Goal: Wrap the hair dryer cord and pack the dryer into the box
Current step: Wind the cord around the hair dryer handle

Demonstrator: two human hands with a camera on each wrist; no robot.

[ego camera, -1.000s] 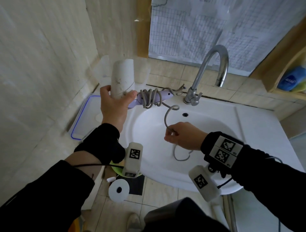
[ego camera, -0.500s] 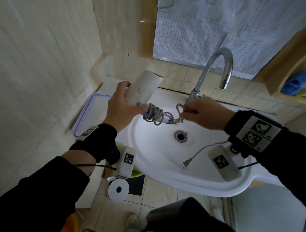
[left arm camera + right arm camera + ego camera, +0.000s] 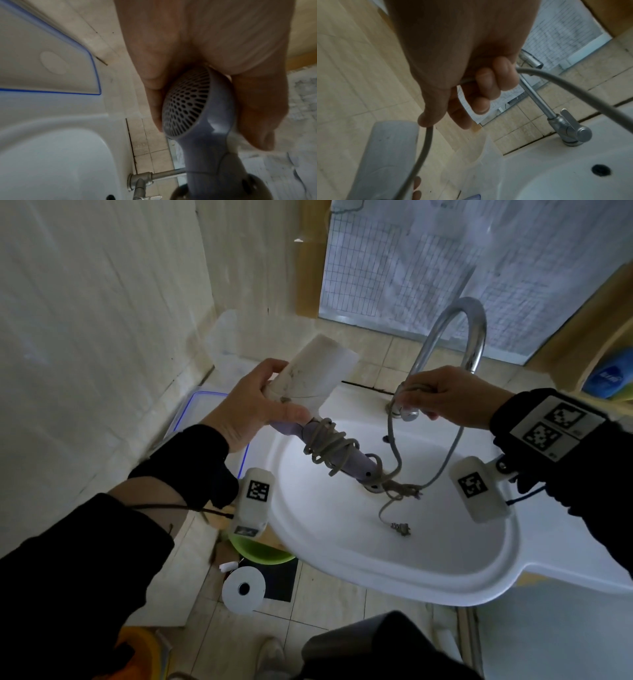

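My left hand [image 3: 253,405] grips the white barrel of the hair dryer [image 3: 315,371] above the sink's left side. Its lilac handle [image 3: 346,457] slants down to the right, with several turns of grey cord [image 3: 329,446] wound round it. In the left wrist view the fingers clasp the dryer [image 3: 197,105] beside its rear grille. My right hand [image 3: 442,395] holds a loop of the cord up by the faucet; in the right wrist view curled fingers [image 3: 488,83] clamp the cord [image 3: 573,92]. The plug [image 3: 399,528] dangles over the basin. A clear box [image 3: 233,344] stands in the back-left corner.
The white sink [image 3: 376,570] fills the middle, with a tall chrome faucet [image 3: 455,333] right behind my right hand. A blue-rimmed clear lid [image 3: 191,412] lies left of the sink. Below are a paper roll [image 3: 244,589] and a green basin [image 3: 260,553]. Tiled wall is close on the left.
My right hand has risen from the handle's end to beside the faucet, drawing a loop of cord up. The dryer's handle has tipped further down, and the plug now hangs nearer the basin's middle.
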